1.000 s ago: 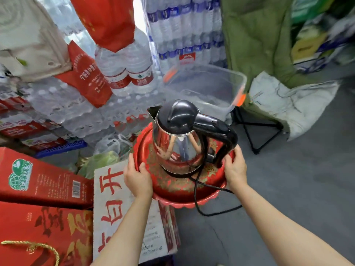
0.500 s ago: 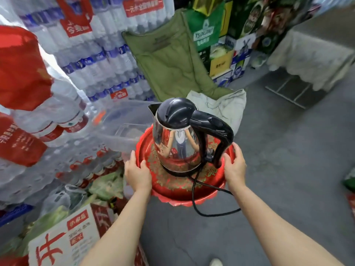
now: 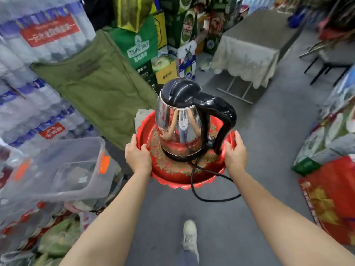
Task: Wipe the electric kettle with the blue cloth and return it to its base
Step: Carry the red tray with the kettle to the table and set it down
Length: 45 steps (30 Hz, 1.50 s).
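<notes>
Steel kettle [image 3: 179,123] stands between left hand [image 3: 138,157] and right hand [image 3: 235,155].

Stacked packs of bottled water [image 3: 38,77] line the left side, with a green fabric folding chair [image 3: 96,89] leaning beside them and a clear plastic bin [image 3: 63,169] below. Green Tsingtao beer cartons [image 3: 138,47] stand at the back, near a table draped in a cream cloth [image 3: 247,56]. A red bag [image 3: 330,198] lies on the grey floor [image 3: 269,131] at right.
</notes>
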Tool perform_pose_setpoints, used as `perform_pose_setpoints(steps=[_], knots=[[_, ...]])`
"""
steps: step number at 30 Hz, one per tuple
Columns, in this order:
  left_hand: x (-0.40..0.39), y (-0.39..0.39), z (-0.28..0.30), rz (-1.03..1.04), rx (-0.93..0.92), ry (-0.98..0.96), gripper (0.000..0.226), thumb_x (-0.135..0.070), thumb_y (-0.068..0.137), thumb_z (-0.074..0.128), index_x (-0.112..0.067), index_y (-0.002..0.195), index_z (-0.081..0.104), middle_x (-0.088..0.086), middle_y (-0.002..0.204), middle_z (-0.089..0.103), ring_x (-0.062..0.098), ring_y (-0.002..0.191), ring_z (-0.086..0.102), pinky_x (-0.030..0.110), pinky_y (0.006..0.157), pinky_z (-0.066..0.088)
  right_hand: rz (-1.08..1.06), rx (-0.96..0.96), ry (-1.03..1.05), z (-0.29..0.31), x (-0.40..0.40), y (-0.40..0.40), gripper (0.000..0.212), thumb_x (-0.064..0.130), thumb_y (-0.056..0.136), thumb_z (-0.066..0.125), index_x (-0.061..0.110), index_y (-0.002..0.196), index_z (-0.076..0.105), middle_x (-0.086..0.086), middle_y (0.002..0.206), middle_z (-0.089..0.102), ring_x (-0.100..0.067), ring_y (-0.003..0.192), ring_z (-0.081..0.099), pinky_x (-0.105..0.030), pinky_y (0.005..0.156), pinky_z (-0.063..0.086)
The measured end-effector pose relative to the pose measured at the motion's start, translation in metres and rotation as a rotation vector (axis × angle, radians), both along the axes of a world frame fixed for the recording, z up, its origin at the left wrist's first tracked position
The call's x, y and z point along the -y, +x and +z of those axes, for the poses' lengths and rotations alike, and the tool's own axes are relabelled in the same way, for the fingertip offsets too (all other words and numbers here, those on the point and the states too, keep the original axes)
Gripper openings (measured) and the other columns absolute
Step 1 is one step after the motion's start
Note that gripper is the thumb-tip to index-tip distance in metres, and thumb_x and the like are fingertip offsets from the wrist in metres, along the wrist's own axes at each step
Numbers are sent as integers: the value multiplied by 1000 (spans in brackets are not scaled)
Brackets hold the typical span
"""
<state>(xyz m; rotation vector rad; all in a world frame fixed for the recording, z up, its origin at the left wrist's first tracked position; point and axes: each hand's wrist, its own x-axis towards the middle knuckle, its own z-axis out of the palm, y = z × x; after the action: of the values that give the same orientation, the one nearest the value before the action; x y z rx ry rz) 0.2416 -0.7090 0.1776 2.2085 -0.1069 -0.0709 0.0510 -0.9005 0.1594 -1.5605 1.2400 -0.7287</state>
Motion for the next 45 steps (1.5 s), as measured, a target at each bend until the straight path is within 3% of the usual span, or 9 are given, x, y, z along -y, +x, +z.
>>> perform_pose_setpoints(steps=[4, 9, 14, 21, 29, 37, 45], knots=[[89, 22, 10, -84, 1, 0, 52, -11, 93, 62, -14, 144, 54, 20, 121, 63, 36, 118, 58, 38, 102, 41, -77, -1, -18, 8, 75, 6, 56, 12, 97, 48, 12, 152, 35, -6, 157, 39, -22, 145, 34, -37, 120, 25], [208, 40, 21, -174, 1, -28, 52, -11, 96, 60, -14, 148, 50, 13, 135, 60, 28, 128, 54, 35, 110, 37, -200, -30, -69, 13, 172, 8, 53, 16, 99, 51, 13, 151, 38, -5, 154, 43, -23, 143, 38, -40, 119, 28], [330, 40, 22, -256, -26, -33, 52, -10, 96, 60, -14, 147, 50, 14, 133, 60, 29, 126, 55, 37, 110, 39, -308, -36, -76, 20, 269, -7, 52, 15, 99, 53, 12, 150, 40, -6, 153, 45, -22, 142, 39, -32, 118, 26], [503, 40, 25, -308, -38, -28, 52, -14, 97, 61, -18, 147, 51, 11, 133, 61, 29, 125, 57, 38, 110, 40, -393, 31, -94, 27, 421, -20, 52, 12, 96, 56, 9, 146, 45, -9, 146, 53, -25, 137, 47, -40, 117, 33], [667, 61, 27, -297, -47, -77, 53, -13, 96, 62, -21, 146, 51, 7, 134, 62, 27, 127, 57, 45, 113, 42, -417, 10, -97, 44, 578, -4, 53, 10, 97, 54, 10, 148, 42, -9, 147, 51, -26, 137, 46, -35, 117, 31], [833, 101, 41, -345, -28, -71, 51, -10, 97, 58, -19, 147, 51, 7, 134, 63, 27, 127, 57, 39, 111, 40, -409, 0, -93, 44, 743, 38, 51, 14, 97, 52, 13, 147, 44, -9, 146, 53, -27, 137, 46, -43, 117, 32], [989, 121, 52, -373, 15, -42, 44, -6, 95, 56, -16, 138, 59, 12, 126, 66, 30, 120, 60, 39, 105, 44, -427, 1, -45, 47, 896, 64, 52, 13, 100, 52, 12, 150, 38, -7, 152, 46, -25, 141, 41, -39, 119, 28]])
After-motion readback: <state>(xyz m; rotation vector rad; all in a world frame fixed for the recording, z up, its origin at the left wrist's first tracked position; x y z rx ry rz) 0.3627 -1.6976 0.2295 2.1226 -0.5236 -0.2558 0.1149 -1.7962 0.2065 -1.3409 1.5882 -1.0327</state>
